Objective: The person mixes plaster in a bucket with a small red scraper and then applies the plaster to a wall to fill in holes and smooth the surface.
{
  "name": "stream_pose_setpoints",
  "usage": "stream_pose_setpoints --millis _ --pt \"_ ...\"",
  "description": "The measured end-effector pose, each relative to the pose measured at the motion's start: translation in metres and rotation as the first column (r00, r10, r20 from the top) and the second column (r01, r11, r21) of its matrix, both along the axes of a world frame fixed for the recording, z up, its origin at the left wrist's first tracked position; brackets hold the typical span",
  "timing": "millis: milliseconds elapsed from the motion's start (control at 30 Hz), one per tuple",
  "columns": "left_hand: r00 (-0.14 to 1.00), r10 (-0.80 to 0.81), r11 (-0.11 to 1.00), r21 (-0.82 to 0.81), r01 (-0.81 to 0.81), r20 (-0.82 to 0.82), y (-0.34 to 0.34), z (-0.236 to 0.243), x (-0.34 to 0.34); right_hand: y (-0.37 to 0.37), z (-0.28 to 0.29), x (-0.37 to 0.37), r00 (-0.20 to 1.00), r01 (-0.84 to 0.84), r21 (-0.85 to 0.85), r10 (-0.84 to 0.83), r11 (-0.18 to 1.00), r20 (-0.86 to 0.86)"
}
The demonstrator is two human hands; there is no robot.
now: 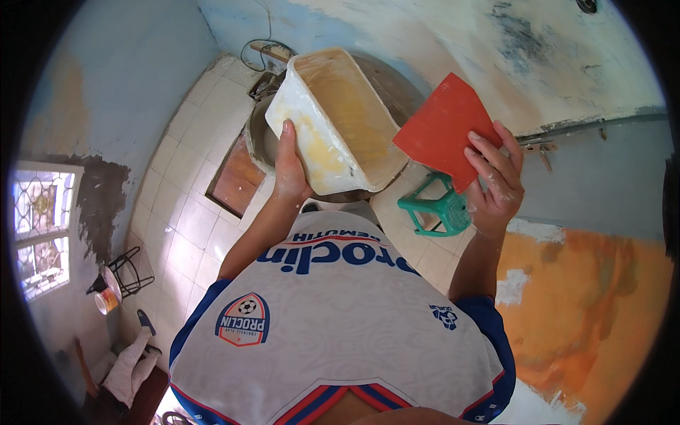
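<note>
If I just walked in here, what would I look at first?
Probably the bright red scraper held up in the right hand, near the patchy wall. Next, the dirty white tub gripped by the left hand at top centre, streaked with yellowish paste. A green stool stands on the tiled floor below.

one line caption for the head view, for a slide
Left hand tilts a white rectangular tub smeared with yellowish paste; right hand holds a red plastic scraper beside it.

A white tiled floor (185,212) carries a green plastic stool (438,210), a round basin (261,139) and a wire stand (131,273)
</note>
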State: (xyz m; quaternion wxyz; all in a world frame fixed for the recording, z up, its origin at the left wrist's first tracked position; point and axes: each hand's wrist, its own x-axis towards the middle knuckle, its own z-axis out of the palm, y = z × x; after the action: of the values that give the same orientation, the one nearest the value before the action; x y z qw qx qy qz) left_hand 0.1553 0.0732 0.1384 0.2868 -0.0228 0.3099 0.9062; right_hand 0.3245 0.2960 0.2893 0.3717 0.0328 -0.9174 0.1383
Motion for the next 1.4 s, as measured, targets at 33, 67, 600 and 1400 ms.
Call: stream_pose_setpoints --millis 33,67,600,1400 --pt "1.000 -0.005 1.000 -0.012 0.005 -0.001 0.000 0.001 0.000 0.001 0.000 0.001 1.000 0.015 0.025 -0.015 1.000 0.019" --pt "1.000 -0.023 1.000 -0.008 0.023 0.005 0.001 0.002 0.000 0.001 0.000 0.002 0.999 0.029 0.050 -0.031 0.998 0.037" --pt "0.984 -0.162 0.984 -0.064 0.167 0.079 0.028 -0.004 0.006 -0.012 -0.076 -0.006 0.980 0.008 -0.873 -0.178 0.487 -0.090" --pt "0.958 0.078 0.995 -0.033 -0.090 -0.274 0.021 -0.034 0.008 -0.030 -0.046 0.019 0.993 0.073 -0.972 -0.112 0.221 0.049"
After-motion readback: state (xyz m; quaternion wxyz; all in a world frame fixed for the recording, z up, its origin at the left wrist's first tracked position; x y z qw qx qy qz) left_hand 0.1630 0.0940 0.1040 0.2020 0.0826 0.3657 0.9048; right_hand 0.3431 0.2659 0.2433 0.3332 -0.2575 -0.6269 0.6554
